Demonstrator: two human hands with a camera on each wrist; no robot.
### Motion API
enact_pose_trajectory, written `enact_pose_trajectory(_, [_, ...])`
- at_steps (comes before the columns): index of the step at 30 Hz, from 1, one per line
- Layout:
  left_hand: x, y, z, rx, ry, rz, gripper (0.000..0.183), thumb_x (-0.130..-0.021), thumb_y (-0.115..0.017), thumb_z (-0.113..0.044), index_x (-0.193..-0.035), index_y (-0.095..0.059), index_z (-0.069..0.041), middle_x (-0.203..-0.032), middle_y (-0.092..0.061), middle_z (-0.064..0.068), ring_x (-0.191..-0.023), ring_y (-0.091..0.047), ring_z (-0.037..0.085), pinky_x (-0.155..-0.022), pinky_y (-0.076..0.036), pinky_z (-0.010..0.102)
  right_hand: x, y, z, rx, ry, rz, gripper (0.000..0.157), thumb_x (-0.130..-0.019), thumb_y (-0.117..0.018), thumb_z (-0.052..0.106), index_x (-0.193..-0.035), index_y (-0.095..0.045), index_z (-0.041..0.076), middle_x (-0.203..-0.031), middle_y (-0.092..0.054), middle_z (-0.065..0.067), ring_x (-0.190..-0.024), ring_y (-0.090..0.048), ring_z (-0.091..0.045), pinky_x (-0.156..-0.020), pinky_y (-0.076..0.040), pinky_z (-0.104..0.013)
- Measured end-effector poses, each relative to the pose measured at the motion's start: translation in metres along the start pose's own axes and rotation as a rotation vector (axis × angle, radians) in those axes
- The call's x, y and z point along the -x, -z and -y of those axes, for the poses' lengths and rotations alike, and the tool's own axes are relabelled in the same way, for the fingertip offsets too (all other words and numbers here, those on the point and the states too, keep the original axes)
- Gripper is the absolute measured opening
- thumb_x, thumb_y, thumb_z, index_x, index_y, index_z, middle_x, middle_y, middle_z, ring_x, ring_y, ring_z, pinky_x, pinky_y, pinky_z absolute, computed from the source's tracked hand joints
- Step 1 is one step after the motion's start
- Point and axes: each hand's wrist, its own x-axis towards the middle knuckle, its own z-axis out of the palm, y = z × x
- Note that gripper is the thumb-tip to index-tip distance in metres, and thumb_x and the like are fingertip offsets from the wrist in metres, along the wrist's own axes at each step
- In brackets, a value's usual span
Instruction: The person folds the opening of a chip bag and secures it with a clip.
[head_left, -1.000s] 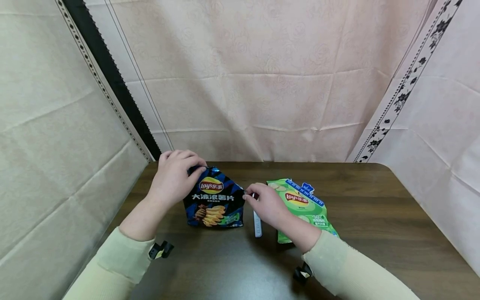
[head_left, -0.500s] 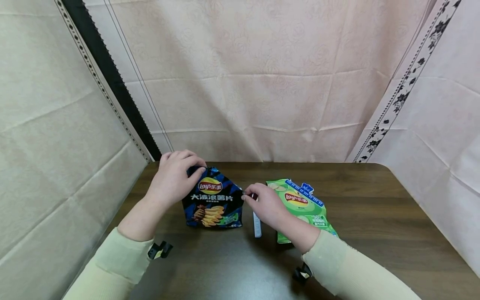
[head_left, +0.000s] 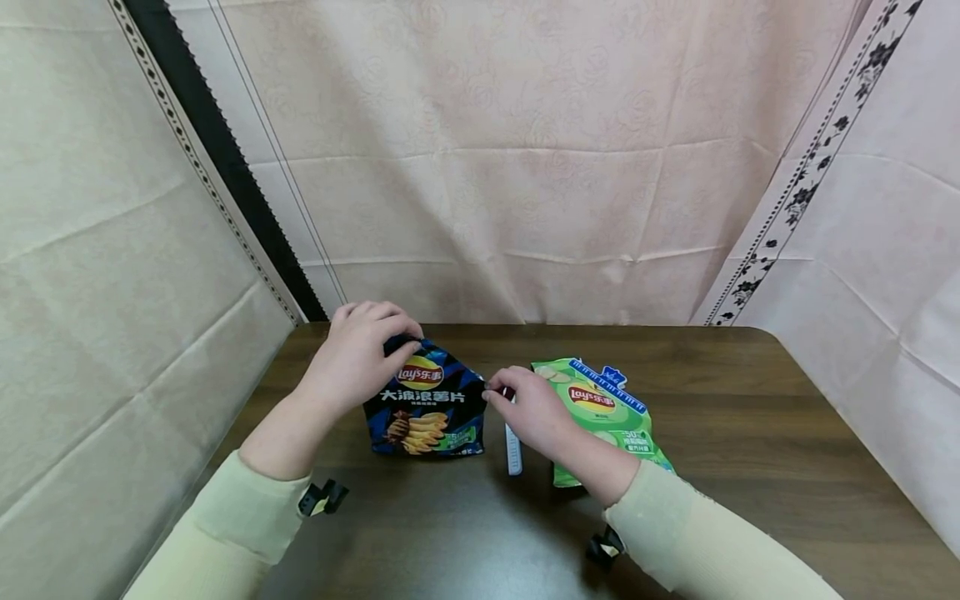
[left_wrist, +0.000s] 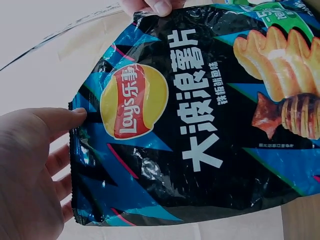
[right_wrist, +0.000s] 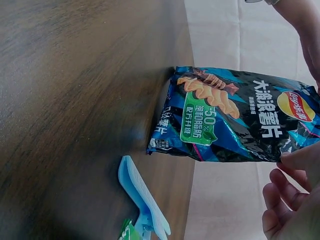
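A black and blue Lay's chip bag (head_left: 423, 400) stands near the table's far side, printed front toward me. My left hand (head_left: 360, 354) grips its upper left edge, thumb on the front; in the left wrist view the fingers (left_wrist: 61, 159) go behind the bag. At the bag's right corner my right hand (head_left: 536, 408) pinches the edge between thumb and fingertips. Below that hand is a light blue bag clip (head_left: 513, 450), whose two arms show in the right wrist view (right_wrist: 142, 197). Its upper part is hidden by the hand in the head view.
Right of the right hand lies a green Lay's chip bag (head_left: 600, 408), with a blue strip (head_left: 611, 385) across its top and a blue star-shaped tab (head_left: 615, 377). The wooden table (head_left: 750, 467) is bordered by pale cloth (head_left: 487, 208) at back and sides.
My left hand has shifted slightly right along the bag's top edge, its thumb now lower on the front. The right hand keeps its pinch almost unmoved; the black bag has barely moved left.
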Motion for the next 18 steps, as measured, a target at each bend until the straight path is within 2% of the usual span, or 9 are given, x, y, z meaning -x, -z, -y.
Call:
enact_pose_trajectory(13, [0.0034,-0.0008,0.0009,-0.031,-0.049,-0.064,0.007,-0.092,-0.073,-0.023,-0.099,-0.074,-0.021,-0.110,-0.064,0.001,-0.110,-0.056,0.026,-0.105,-0.027,0.056,-0.0005,0.0018,0.0003,-0.020,-0.006,0.019,0.003,-0.097,-0.066,0.022,-0.097,-0.069,0.023,-0.097,-0.063,0.005,-0.084,-0.055,-0.017,-0.071,-0.050,-0.031])
enact_pose_trajectory(18, [0.0039,-0.0017,-0.0006,0.012,0.001,-0.052,0.013,-0.095,-0.069,-0.032,-0.101,-0.073,-0.021,-0.114,-0.063,0.002,-0.113,-0.054,0.028,-0.106,-0.025,0.057,-0.0011,0.0019,0.0012,-0.019,-0.004,0.023,0.003,-0.097,-0.066,0.022,-0.097,-0.069,0.022,-0.098,-0.063,0.005,-0.085,-0.055,-0.017,-0.071,-0.050,-0.031])
